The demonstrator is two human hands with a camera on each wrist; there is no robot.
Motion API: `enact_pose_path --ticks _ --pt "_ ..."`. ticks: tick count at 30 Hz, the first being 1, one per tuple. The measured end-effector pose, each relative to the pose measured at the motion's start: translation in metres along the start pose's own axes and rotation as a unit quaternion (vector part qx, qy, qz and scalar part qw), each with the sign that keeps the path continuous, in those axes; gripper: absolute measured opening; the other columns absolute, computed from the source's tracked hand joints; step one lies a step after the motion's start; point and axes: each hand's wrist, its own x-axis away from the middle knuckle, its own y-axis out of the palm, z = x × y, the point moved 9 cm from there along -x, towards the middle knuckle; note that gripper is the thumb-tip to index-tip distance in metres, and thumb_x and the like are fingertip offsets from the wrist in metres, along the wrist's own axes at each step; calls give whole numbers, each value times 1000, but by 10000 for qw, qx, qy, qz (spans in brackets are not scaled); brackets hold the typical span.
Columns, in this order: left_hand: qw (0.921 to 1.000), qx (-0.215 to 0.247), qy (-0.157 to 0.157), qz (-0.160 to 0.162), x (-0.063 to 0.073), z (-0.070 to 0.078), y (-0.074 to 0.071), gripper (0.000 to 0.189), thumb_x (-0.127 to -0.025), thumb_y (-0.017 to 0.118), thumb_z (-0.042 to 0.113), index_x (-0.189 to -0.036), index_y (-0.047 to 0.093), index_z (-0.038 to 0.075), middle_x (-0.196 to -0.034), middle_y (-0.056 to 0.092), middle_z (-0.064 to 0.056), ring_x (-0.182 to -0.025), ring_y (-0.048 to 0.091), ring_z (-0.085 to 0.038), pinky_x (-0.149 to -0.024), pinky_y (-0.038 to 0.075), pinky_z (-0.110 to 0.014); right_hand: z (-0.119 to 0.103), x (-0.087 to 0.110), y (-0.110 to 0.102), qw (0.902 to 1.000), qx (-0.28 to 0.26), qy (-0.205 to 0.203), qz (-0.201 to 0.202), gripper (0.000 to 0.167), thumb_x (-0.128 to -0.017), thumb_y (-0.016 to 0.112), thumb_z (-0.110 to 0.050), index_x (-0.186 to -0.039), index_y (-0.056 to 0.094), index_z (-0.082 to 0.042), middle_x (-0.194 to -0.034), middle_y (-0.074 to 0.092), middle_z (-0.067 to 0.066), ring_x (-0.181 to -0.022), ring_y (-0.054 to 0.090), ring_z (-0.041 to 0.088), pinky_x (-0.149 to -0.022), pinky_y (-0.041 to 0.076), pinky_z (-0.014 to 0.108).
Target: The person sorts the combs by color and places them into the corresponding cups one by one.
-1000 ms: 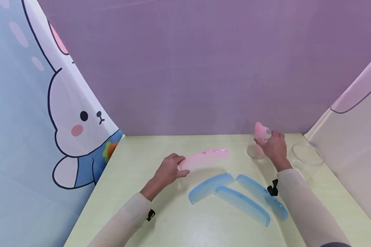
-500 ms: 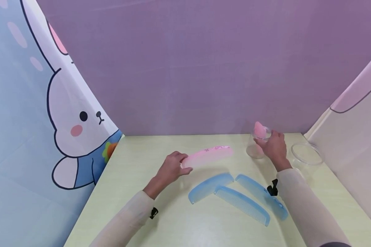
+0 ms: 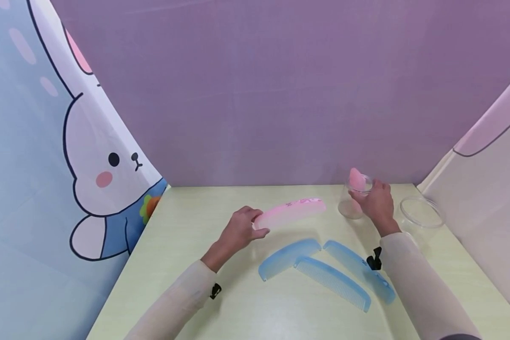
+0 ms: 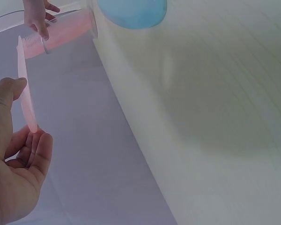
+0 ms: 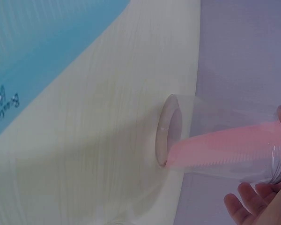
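My left hand [image 3: 240, 231] pinches one end of a pink comb [image 3: 291, 213], thumb on one side and fingers on the other. The comb is raised above the table and points right toward a clear cup. In the left wrist view the same pink comb [image 4: 25, 89] is seen edge-on between thumb and fingertips. My right hand [image 3: 377, 203] grips the clear cup [image 3: 347, 205] near its rim. Another pink comb [image 5: 220, 147] leans inside that cup, its top end sticking out above the rim. The cup's base is at the table.
Several blue combs lie on the table [image 3: 187, 264] in front of the hands: one on the left [image 3: 289, 257], a middle comb [image 3: 335, 282] and a right comb [image 3: 361, 269] partly under the right sleeve. A second clear cup [image 3: 421, 212] stands at the right. A purple cloth backdrop [image 3: 259, 94] rises behind.
My left hand has moved right and slightly up with the pink comb, bringing it closer to the cup. The right hand and the cup have stayed in place.
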Motion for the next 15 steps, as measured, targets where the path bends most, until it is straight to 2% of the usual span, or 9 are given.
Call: enact_pose_path --ticks 8,15 --pt "9997 5 176 168 -5 8 -2 41 -82 85 33 -109 74 4 -97 70 -7 -87 63 -17 -72 55 -26 1 -1 0 10000 -31 13 6 105 -91 62 -63 -152 25 14 -147 32 43 -126 44 58 -104 41 67" --pt "9999 65 97 51 -10 11 5 42 -83 84 34 -110 73 4 -98 69 -7 -87 62 -16 -73 55 -26 3 -1 1 10000 -9 78 -45 108 -90 61 -66 -153 23 13 -147 31 43 -125 44 58 -104 41 68"
